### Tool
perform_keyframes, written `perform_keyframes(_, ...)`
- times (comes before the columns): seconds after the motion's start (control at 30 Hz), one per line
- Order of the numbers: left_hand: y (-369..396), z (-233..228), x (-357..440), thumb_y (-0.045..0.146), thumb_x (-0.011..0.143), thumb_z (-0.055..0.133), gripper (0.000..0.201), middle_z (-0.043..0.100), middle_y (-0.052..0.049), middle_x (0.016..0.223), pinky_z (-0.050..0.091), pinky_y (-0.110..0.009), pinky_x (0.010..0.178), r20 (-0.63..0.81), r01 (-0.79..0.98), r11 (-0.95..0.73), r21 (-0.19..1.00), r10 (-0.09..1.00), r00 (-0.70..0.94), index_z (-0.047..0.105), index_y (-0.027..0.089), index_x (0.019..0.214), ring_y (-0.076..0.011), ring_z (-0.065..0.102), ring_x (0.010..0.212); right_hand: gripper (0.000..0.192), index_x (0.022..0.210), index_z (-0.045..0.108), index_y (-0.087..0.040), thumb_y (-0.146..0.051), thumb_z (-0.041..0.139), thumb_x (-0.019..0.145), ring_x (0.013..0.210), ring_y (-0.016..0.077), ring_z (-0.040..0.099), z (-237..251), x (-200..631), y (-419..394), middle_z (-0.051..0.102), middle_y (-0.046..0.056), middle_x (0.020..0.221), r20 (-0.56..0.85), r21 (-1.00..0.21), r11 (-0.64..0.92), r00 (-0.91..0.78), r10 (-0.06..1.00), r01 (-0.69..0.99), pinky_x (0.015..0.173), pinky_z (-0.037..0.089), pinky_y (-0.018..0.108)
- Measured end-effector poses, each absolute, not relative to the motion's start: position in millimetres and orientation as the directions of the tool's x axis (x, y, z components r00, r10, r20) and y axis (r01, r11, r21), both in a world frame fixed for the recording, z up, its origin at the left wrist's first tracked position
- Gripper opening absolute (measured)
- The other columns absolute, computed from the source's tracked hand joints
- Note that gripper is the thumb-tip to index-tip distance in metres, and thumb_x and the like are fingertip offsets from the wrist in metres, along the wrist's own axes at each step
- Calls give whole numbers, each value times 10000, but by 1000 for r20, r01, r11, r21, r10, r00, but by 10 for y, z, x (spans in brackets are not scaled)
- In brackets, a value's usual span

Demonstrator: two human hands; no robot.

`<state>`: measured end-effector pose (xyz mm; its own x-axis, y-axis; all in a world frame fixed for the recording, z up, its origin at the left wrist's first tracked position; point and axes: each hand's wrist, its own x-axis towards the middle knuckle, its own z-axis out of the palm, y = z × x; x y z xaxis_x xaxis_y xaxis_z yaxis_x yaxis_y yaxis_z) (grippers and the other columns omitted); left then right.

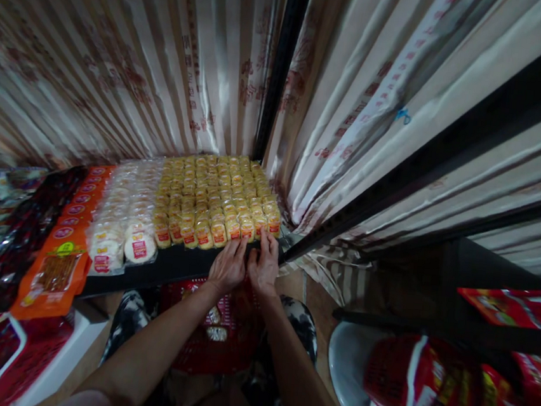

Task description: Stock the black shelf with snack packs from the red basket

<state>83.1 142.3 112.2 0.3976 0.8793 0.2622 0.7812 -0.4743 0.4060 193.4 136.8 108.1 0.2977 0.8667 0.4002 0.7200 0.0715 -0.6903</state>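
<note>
Rows of small yellow cakes in clear wrappers with red labels (213, 197) stand packed together on a black shelf (174, 261). My left hand (230, 264) reaches to the front edge, fingers stretched forward against the label end of one row. Beside it, my right hand (264, 265) touches the front packs near the right corner, its fingers extended and the thumb apart. Both hands appear to rest against the packs rather than around them. A red plastic basket (232, 352) sits below my forearms, with a few small wrapped pieces inside.
Left of the cakes are white round packs (139, 244), orange snack bags (53, 271) and dark packets (22, 249). Striped curtains (207, 63) hang behind. A black post (281, 63) and slanted beam (397, 177) border the corner. At right is a red basket (388, 374) of bags.
</note>
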Motion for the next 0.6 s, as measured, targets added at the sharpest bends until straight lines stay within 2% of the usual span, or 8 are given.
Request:
perform_keyframes(0.2, 1407, 1088, 814, 239, 881, 379, 473, 556, -151, 1163, 440, -380, 956, 314, 776, -496, 390, 864, 395, 373, 111, 1337, -250, 511, 1098, 599, 1355, 374, -182, -136, 412, 758, 1215, 226, 394, 1072, 1871, 1350, 425, 118, 1261, 406, -701, 76, 309, 860, 709, 1014, 386, 430)
perform_keyframes(0.4, 1438, 1087, 763, 153, 847, 361, 488, 535, -139, 1191, 410, -379, 995, 328, 733, -538, 416, 841, 431, 360, 97, 1333, -230, 475, 1131, 500, 1264, 479, -160, -147, 381, 774, 1170, 203, 426, 1094, 1905, 1302, 442, 113, 1189, 432, -750, 149, 307, 848, 644, 1012, 383, 411)
perform_keyframes(0.6, 1069, 1010, 592, 137, 828, 379, 368, 586, -122, 1086, 445, -368, 931, 281, 659, -558, 503, 827, 486, 530, 131, 1164, -217, 511, 1048, 326, 1086, 577, -176, -192, 381, 826, 975, 175, 546, 1058, 1809, 900, 556, 90, 1052, 414, -827, 200, 327, 849, 526, 906, 456, 365)
